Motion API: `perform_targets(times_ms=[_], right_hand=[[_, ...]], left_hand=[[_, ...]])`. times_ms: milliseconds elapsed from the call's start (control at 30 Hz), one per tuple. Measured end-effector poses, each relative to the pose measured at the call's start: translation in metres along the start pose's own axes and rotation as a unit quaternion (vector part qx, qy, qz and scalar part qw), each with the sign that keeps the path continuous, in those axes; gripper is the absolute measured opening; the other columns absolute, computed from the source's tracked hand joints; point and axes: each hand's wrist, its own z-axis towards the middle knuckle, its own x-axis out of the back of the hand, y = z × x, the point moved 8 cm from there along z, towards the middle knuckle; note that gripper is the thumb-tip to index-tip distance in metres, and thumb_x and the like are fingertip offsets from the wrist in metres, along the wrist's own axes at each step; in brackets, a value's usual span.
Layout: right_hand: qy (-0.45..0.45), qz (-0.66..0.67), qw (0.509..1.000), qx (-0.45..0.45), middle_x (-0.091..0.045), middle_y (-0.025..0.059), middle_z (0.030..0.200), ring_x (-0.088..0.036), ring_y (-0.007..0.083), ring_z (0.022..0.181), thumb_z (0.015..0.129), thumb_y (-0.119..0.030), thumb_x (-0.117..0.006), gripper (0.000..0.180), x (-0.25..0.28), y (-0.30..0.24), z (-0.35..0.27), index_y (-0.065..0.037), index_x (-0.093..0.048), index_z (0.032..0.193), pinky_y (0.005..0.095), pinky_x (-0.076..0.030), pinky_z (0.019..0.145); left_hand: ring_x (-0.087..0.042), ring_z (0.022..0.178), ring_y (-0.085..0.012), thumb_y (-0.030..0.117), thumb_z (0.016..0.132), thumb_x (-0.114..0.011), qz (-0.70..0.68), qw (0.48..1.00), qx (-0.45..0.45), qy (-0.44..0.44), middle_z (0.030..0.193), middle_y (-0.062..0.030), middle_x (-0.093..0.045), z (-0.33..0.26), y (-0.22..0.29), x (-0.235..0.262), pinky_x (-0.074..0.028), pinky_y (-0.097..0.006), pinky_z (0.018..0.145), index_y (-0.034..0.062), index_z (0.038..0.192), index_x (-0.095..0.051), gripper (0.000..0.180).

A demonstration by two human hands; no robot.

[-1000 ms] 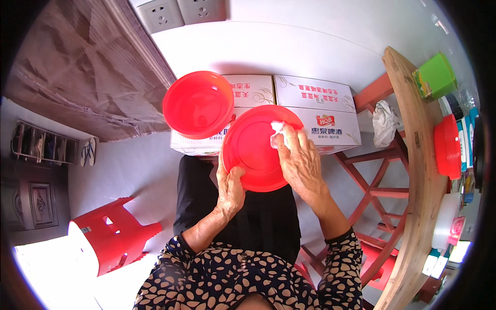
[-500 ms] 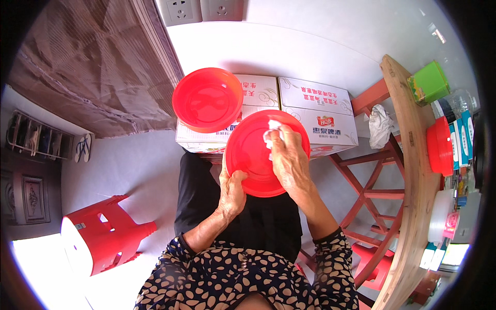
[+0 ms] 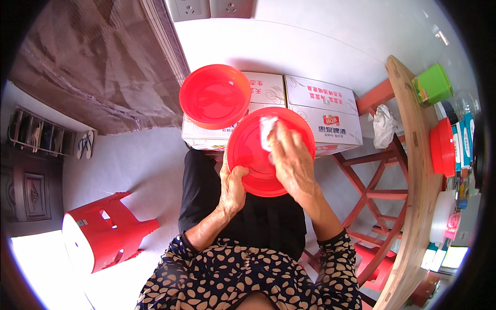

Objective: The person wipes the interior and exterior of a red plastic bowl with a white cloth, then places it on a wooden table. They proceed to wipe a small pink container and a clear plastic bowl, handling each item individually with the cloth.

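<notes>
Above my lap I hold a round red plastic basin (image 3: 248, 160), tilted so its inside faces me. My left hand (image 3: 232, 189) grips its lower left rim, thumb on the inside and fingers behind. Inside the basin, my right hand (image 3: 293, 164) presses a crumpled white tissue (image 3: 267, 133) against the upper middle of the surface; its fingers are a little blurred. A second red basin (image 3: 215, 98) sits on the white cardboard boxes (image 3: 330, 121), up and to the left of the one I hold.
At the right stands a wooden table (image 3: 416, 170) with red legs, carrying a green box (image 3: 433, 85), stacked red bowls (image 3: 443, 147) and bottles. A crumpled white cloth or bag (image 3: 384, 126) hangs at its edge. A red stool (image 3: 106, 230) lies on the left floor; slippers (image 3: 85, 144) lie beyond.
My right hand and the tissue have shifted slightly left across the basin's inside. The left hand keeps its hold on the rim. The whole view has moved a little.
</notes>
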Motion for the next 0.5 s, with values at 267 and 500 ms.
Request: perform_targets(times_ms=[267,500], right_hand=[[0.039,0.169,0.984,0.024,-0.050,0.0119,0.121,-0.053,0.0326,0.095,0.077,0.000,-0.058,0.034,-0.008,-0.018,0.006,0.000,-0.056,0.111,0.0369,-0.053,0.077],[-0.114,0.284,0.944,0.123,-0.051,0.0097,0.113,-0.054,0.0304,0.093,0.082,-0.007,-0.054,0.017,-0.018,-0.038,-0.026,-0.001,-0.061,0.097,0.0379,-0.054,0.076]], left_hand=[[-0.055,0.108,-0.0198,0.019,0.092,-0.047,-0.047,0.999,0.009,0.000,0.117,-0.0109,-0.057,-0.005,0.012,-0.014,-0.043,-0.034,0.094,0.0016,0.128,-0.047,0.040],[-0.060,0.085,-0.0132,0.031,0.097,-0.049,-0.025,1.000,0.013,-0.013,0.096,-0.0045,-0.062,0.001,-0.006,0.010,-0.049,-0.025,0.075,0.0030,0.114,-0.055,0.033]])
